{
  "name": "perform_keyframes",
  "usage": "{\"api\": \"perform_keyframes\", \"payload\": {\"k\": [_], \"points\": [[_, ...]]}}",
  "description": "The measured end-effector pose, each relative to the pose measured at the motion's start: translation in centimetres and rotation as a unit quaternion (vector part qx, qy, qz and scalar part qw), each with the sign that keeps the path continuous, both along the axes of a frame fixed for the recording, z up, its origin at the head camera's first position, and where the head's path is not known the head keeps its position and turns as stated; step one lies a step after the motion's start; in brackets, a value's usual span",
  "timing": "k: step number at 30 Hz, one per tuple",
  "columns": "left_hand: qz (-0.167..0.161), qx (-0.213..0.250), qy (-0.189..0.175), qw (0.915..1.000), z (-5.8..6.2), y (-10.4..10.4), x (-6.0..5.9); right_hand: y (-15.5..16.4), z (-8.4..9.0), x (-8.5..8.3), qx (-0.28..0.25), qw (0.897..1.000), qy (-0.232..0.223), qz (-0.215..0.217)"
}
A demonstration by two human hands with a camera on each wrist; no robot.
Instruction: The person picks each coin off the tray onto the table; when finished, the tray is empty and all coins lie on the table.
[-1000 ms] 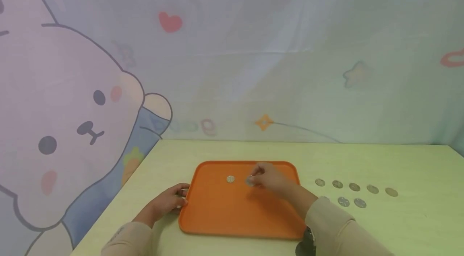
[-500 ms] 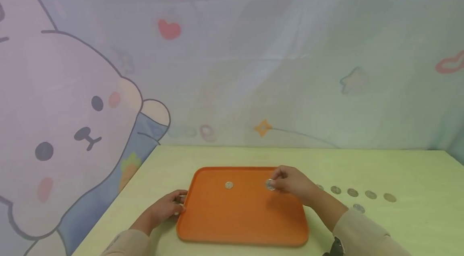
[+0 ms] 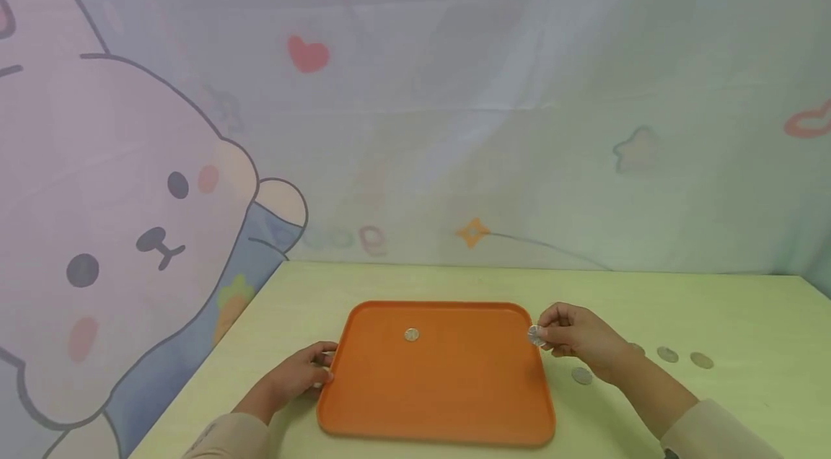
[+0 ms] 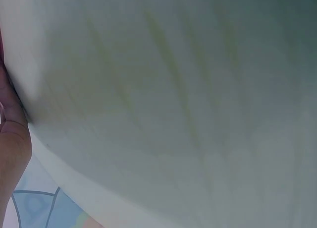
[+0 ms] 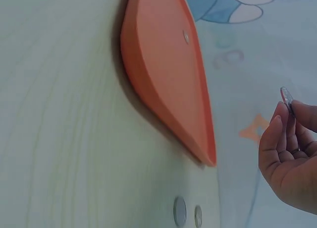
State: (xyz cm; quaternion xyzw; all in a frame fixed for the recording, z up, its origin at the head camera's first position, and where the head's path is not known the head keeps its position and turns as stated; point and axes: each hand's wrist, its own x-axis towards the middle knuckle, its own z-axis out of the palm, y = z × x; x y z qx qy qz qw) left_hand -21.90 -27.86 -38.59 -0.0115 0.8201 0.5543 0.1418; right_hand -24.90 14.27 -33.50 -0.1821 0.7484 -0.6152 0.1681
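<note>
An orange tray (image 3: pixel 441 394) lies on the table, with one silver coin (image 3: pixel 412 334) in its upper left part. My left hand (image 3: pixel 295 376) rests beside the tray, thumb and fingertips touching its left rim. In the left wrist view, only part of that left hand (image 4: pixel 12 124) shows at the left edge. My right hand (image 3: pixel 584 336) pinches another coin (image 3: pixel 535 335) between thumb and fingers, raised over the tray's right rim. The right wrist view shows this pinched coin (image 5: pixel 286 96) standing on edge above the fingertips.
To the right of the tray, several coins lie on the pale yellow table (image 3: pixel 746 315), among them a nearer coin (image 3: pixel 582 375) and a far-right coin (image 3: pixel 702 360). My right hand and forearm cover part of that area. Behind the table hangs a printed cloth (image 3: pixel 415 156).
My right hand has moved to the right with the pinched coin, from over the tray's middle to its right rim. The left hand stays at the left rim.
</note>
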Motion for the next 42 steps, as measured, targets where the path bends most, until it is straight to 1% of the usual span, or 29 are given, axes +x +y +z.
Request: {"api": "perform_keyframes", "payload": {"k": [4,8,13,18,25,30,35,38,42], "points": [[0.001,-0.003,-0.003,1.0000,-0.2,0.0,0.0,1.9,0.0,0.2,0.002,1.000,0.002,-0.010],[-0.002,0.000,-0.008,1.0000,-0.4,0.0,0.1,4.0,-0.2,0.6,0.007,1.000,0.005,-0.011],[-0.003,0.004,-0.012,0.9999,-0.5,0.0,0.2,6.2,-0.3,1.0,0.016,1.000,0.008,-0.018],[0.004,-0.002,-0.013,0.9999,-0.4,0.2,0.2,8.3,-0.4,1.2,0.040,0.999,0.009,-0.029],[0.003,-0.002,-0.015,0.9999,-0.5,0.4,0.3,11.5,-1.0,1.7,0.071,0.997,0.016,-0.037],[-0.001,0.001,-0.012,0.9999,-0.4,0.5,0.2,13.8,-1.4,1.8,0.086,0.995,0.016,-0.045],[0.001,-0.008,-0.009,0.9999,-0.2,0.5,0.1,15.8,-1.7,1.9,0.095,0.994,0.018,-0.050],[0.002,-0.014,-0.005,0.9999,0.1,0.4,0.0,16.6,-1.9,1.9,0.100,0.993,0.020,-0.054],[-0.004,-0.014,-0.001,0.9999,0.3,0.3,0.0,17.2,-2.3,2.0,0.112,0.992,0.010,-0.064]]}}
